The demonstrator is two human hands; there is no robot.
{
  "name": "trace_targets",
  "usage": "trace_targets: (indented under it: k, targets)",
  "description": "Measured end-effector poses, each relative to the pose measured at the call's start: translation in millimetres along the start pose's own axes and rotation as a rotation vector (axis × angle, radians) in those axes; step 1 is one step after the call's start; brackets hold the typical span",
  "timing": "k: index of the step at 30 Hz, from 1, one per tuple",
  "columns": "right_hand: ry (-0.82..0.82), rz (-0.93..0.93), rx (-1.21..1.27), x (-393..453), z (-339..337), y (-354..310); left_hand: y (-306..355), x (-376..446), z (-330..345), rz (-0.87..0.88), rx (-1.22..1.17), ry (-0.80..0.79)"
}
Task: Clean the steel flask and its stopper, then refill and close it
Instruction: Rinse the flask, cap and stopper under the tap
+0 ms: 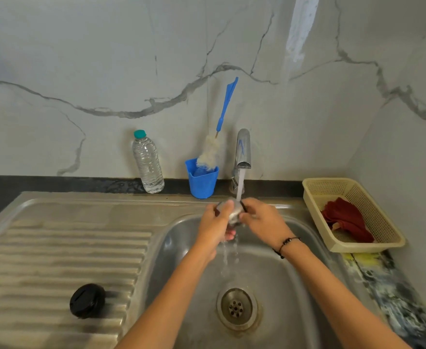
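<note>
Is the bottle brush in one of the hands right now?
No. The bottle brush stands in the blue cup behind the sink, while the left hand and right hand hold the steel flask under the tap's stream.

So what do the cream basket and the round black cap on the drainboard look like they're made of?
The cream perforated basket looks like moulded plastic: regular mesh holes, matte finish. The round black cap looks like hard plastic with a dull sheen, though rubber can't be ruled out.

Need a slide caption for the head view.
Both hands, left and right, hold the steel flask under the running tap; black stopper on drainboard.
</note>
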State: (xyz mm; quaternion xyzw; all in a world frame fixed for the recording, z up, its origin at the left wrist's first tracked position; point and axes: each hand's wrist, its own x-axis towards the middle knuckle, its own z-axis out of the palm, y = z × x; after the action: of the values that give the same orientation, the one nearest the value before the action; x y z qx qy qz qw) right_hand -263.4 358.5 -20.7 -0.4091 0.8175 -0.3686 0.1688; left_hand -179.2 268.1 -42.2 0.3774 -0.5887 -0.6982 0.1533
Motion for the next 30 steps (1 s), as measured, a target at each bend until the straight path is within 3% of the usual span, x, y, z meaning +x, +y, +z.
trace_targets:
  k: [4, 8, 19, 21, 25, 30]
  targets:
    - [-0.065, -0.051, -0.186, -19.9, 7.3, -0.5, -9.2, -14.8, -13.5, 0.132, 0.387, 0.058]
    - [-0.166, -0.162, -0.296, -35.7, 18.9, -3.4, -6.8, -42.5, -27.8, 0.225, 0.588, 0.09]
    - [0.146, -0.482, -0.099, -55.4, 37.9, -55.8, 17.8, -107.7, -78.8, 0.495, 0.714, 0.249]
    - [0.084, -0.441, -0.143, -53.4, 53.3, -54.5, 3.2, -102.9, -86.4, 0.448, 0.779, 0.257]
    - [-0.317, -0.216, -0.301, -46.0, 95.4, -41.6, -35.5, -84.8, -110.7, 0.254, 1.02, 0.232]
    - [-0.382, -0.208, -0.303, -43.9, 117.2, -37.7, -39.3, -62.8, -149.4, 0.135, 1.209, 0.302]
